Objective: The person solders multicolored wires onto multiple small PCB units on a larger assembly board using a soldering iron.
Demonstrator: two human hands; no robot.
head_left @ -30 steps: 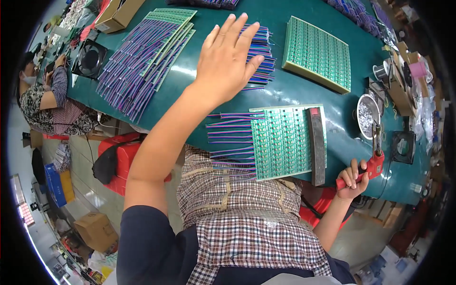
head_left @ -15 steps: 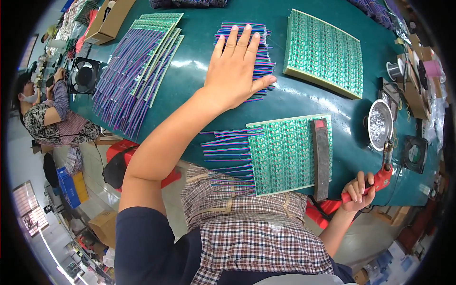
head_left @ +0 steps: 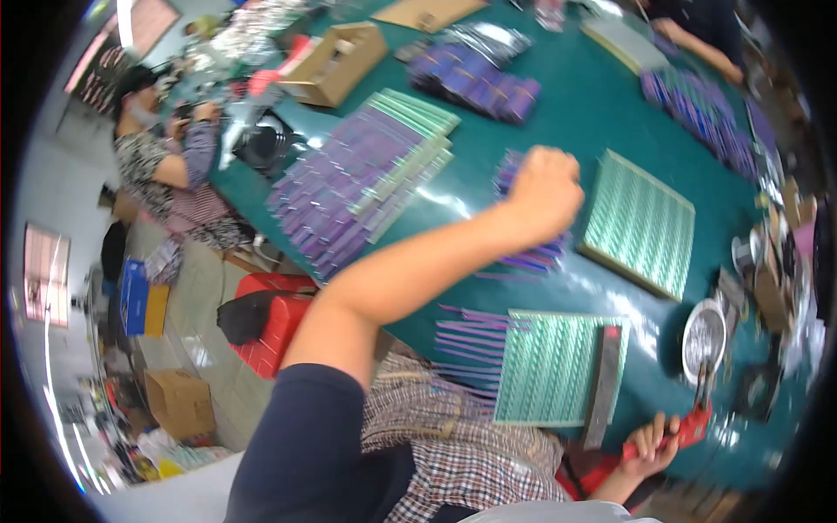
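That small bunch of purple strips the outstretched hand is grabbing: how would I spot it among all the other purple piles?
Start at the green table. Find the person's left hand, closed in a fist near its middle. The small bunch of purple strips lies under it, beside the green ribbed panel. It is much smaller than the wide purple spread further left.
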